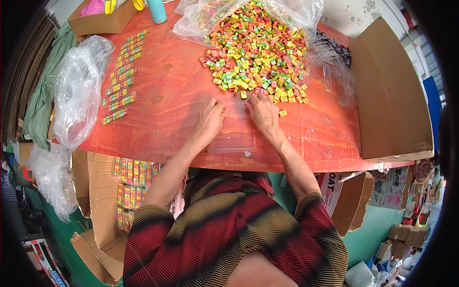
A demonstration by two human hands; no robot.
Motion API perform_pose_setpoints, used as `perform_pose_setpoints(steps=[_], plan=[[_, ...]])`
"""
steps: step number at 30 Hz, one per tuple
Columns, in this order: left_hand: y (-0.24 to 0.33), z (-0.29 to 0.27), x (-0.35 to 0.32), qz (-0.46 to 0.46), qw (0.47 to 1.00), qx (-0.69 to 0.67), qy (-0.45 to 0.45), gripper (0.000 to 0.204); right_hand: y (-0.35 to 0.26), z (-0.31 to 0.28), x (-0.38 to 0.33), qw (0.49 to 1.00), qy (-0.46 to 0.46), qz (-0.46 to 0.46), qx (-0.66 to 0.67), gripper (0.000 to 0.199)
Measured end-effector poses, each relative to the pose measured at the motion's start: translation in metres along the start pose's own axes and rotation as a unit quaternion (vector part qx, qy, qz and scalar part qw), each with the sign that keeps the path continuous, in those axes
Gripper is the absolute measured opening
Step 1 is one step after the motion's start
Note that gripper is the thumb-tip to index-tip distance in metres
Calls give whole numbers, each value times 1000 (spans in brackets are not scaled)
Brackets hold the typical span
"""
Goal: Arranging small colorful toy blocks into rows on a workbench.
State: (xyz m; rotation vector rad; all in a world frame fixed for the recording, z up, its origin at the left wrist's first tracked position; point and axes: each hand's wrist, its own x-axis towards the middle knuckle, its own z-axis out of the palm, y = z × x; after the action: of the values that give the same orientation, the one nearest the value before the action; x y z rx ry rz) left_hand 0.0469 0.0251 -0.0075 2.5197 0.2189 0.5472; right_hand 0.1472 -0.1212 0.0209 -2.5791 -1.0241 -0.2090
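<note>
A large heap of small wrapped candies (260,52), red, yellow and green, spreads over the far middle of the red table (167,129). At its near edge my right hand (263,112) is closed, with a reddish candy (247,103) showing at the fingertips. Just left of it, my left hand (210,116) rests with curled fingers; what they hold, if anything, is mostly hidden. A clear plastic tray (233,143) lies between my forearms, close to the table's front edge. One loose yellow candy (282,113) sits right of my right hand.
Several short rows of candies (119,86) line the table's left side, beside crumpled clear plastic bags (79,91). Clear trays (332,67) and a tall cardboard box (389,95) stand right. Below the left edge, an open carton (107,191) holds packed candies. A turquoise bottle (156,10) stands far back.
</note>
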Motion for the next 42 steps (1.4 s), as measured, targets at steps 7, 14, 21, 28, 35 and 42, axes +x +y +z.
perform_pose_setpoints(steps=[7, 14, 21, 28, 35, 42], plan=[[5, -8, 2, -26, 999, -24, -8, 19, -4, 21, 22, 999, 38, -21, -27, 8], [-4, -7, -3, -13, 999, -31, 4, 20, -20, 33, 7, 990, 75, -113, -23, 6], [-2, -3, -4, -14, 999, -44, 13, 22, -24, 22, 68, 994, 77, -81, 11, 12], [-7, -7, -6, 9, 999, -36, 29, 22, -38, 36, 83, 993, 15, -84, -76, 17], [-4, -1, 3, -15, 997, -74, 16, 22, -1, 27, 70, 992, 56, -67, 92, 10], [-11, -16, -2, -26, 999, -46, 12, 28, -51, 17, 10, 976, 42, -77, 200, 10]])
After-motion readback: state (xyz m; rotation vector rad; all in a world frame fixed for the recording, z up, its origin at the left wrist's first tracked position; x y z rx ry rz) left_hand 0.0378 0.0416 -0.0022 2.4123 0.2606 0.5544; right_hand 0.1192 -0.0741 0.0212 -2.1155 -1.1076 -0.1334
